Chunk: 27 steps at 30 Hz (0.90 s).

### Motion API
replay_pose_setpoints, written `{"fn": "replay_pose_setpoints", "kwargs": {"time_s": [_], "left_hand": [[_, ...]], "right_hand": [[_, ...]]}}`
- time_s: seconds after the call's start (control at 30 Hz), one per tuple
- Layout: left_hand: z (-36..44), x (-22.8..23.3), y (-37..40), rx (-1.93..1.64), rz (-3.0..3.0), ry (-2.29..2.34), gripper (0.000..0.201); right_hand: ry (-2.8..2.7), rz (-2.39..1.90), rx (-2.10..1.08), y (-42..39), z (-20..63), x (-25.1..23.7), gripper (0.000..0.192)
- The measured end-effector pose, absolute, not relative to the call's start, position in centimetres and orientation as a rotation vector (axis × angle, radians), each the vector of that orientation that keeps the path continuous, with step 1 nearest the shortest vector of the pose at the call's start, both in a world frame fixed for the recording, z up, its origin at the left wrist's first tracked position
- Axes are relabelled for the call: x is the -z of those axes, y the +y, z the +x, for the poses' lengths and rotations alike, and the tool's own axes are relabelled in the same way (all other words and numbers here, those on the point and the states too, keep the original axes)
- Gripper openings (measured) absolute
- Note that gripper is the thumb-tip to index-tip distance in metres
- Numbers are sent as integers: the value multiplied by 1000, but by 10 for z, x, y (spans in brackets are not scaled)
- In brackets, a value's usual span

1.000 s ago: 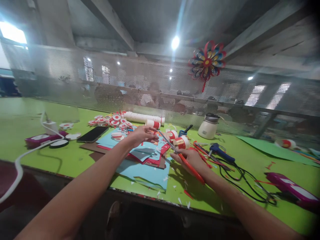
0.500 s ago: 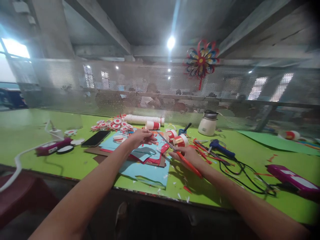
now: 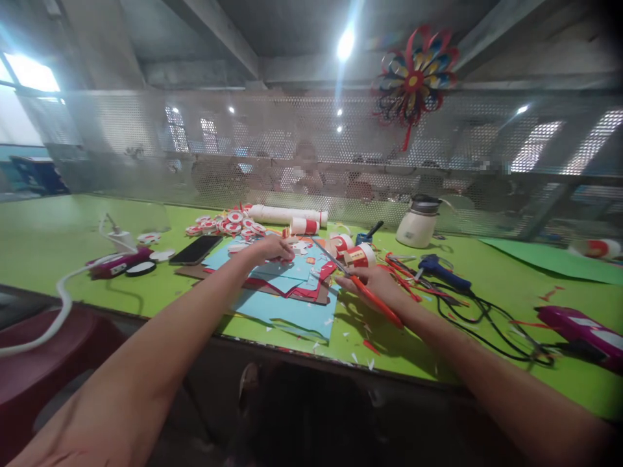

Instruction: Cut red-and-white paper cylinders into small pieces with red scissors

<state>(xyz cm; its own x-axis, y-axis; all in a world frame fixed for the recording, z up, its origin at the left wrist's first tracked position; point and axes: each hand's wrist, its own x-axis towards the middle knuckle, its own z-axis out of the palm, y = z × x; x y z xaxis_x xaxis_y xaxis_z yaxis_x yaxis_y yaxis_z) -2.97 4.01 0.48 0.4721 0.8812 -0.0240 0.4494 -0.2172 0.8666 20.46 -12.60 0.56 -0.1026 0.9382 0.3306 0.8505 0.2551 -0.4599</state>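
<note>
My right hand (image 3: 377, 283) is wrapped round a pair of scissors with orange handles (image 3: 374, 299), the blades pointing away and to the left. My left hand (image 3: 273, 249) rests low over a stack of light blue paper (image 3: 282, 283), its fingers curled together. Whatever sits between those fingertips is too small to tell. Red sheets and brown cardboard (image 3: 318, 296) show under the blue paper, and small cut scraps lie on it. Just beyond the scissor tips are white paper cups with red and gold bands (image 3: 360, 255).
Behind lie a pile of red-and-white discs (image 3: 233, 224) and a long white tube (image 3: 289, 215). A phone (image 3: 196, 250) is at left. A blue glue gun (image 3: 444, 272) with black cord, a cream jug (image 3: 417, 224) and a purple device (image 3: 581, 331) stand at right. A mesh screen (image 3: 272, 149) closes the back.
The view has tipped down and turned slightly left. My left hand has come lower over the paper, its fingers more curled. The scissors stay in my right hand.
</note>
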Motion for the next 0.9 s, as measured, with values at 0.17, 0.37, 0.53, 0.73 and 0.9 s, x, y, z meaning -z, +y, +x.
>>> {"fn": "replay_pose_setpoints", "kwargs": {"time_s": [0.17, 0.37, 0.53, 0.73, 0.9], "left_hand": [[-29, 8, 39, -720, 1942, 1255, 13], [-42, 10, 46, -811, 2026, 1490, 25], [-44, 10, 44, -682, 2219, 1632, 14], [-32, 11, 41, -516, 2364, 1694, 11], [-29, 10, 37, -493, 2304, 1626, 6]], "right_hand": [[-2001, -1630, -170, -128, 202, -7, 51], [-2031, -1615, -161, -129, 201, -7, 49], [-2012, -1628, -164, -124, 205, -2, 49], [-2015, -1635, -198, -126, 204, -2, 48], [-2005, -1646, -215, -130, 199, -8, 51]]}}
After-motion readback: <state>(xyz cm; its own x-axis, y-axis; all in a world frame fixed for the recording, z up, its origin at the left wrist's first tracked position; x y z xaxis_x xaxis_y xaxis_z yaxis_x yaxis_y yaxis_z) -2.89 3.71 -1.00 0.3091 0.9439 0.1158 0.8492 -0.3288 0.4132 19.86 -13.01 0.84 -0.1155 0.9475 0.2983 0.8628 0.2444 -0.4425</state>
